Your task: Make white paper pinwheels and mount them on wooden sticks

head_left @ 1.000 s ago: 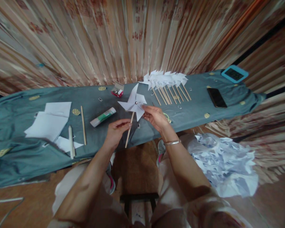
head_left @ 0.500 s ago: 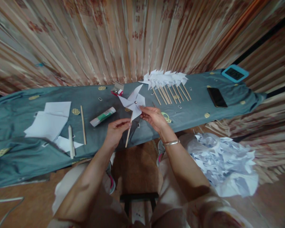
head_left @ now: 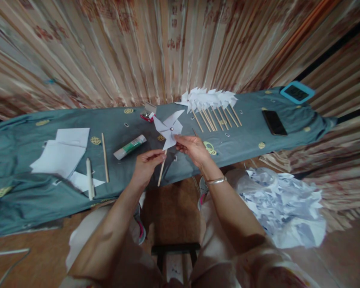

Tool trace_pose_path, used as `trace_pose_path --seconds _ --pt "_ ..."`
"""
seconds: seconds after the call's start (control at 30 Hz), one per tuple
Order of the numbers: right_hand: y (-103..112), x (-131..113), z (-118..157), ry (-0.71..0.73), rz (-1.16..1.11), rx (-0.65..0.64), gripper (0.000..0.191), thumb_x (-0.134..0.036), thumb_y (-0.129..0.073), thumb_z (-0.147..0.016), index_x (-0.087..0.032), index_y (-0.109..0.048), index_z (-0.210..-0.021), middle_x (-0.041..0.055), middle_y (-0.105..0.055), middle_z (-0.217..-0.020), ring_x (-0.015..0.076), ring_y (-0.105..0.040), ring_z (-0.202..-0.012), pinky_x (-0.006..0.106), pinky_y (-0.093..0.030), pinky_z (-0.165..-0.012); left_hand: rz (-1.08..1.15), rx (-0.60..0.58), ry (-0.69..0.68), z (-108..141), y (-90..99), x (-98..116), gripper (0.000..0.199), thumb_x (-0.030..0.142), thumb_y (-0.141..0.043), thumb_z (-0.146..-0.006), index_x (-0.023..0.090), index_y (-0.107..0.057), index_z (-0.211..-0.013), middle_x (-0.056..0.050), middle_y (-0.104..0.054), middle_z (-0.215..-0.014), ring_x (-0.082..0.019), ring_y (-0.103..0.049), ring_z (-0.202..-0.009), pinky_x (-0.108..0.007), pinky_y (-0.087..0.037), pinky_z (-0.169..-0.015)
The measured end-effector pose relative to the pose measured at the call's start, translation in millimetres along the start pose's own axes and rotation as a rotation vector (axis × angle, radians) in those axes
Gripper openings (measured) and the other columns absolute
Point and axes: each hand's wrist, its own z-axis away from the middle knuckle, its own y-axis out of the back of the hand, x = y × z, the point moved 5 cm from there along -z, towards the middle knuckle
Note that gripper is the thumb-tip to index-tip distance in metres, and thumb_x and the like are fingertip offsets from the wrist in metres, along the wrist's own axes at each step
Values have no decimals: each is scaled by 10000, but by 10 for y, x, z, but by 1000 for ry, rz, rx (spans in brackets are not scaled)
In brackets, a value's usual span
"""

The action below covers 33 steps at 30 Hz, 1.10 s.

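A white paper pinwheel (head_left: 169,127) with a round pin at its centre is held over the cloth-covered table. My left hand (head_left: 150,163) pinches its wooden stick (head_left: 162,172) just below the paper blades. On the other side, my right hand (head_left: 192,148) has thumb and finger closed at the edge of a lower right blade. Beyond them, a small red box of pins (head_left: 147,116) stands open. A glue stick (head_left: 130,147) lies left of the pinwheel. Behind to the right, several finished pinwheels (head_left: 210,99) rest in an overlapping row.
White paper sheets (head_left: 63,154), a white pen-like tool (head_left: 90,180) and a loose stick (head_left: 105,158) lie at left. A phone (head_left: 274,123) and a blue-framed clock (head_left: 297,92) are at right. A bag of paper scraps (head_left: 285,204) stands below the table.
The pinwheel's blades have turned clockwise a little. My right hand has shifted slightly left along the paper, while my left hand stays at the stick.
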Motion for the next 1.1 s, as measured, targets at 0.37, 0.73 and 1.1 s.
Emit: trace_pose_path --seconds 0.37,0.73,1.1 --pt "413 -241 -76 339 252 264 438 -624 -755 -625 -199 -675 -558 -7 -654 -585 100 -492 -563 249 -385 -579 -32 -22 -13 -7 26 25 374 372 -915 -422 182 -782 -716 -26 -733 -721 -125 -597 -657 -257 -478 -694" --pt "317 -176 -116 245 43 213 360 -518 -835 -516 -214 -718 -669 -33 -645 -627 110 -529 -639 246 -426 -639 -53 -95 8 33 -37 -8 373 381 -922 -431 183 -788 -718 -34 -742 -719 -136 -615 -642 -269 -499 -688" --pt "289 -165 -110 247 30 165 379 -531 -851 -509 -208 -658 -559 -55 -556 -530 79 -439 -549 233 -356 -559 -67 -86 6 23 -31 -2 352 371 -910 -447 177 -782 -712 -20 -718 -678 -122 -587 -618 -251 -460 -647"
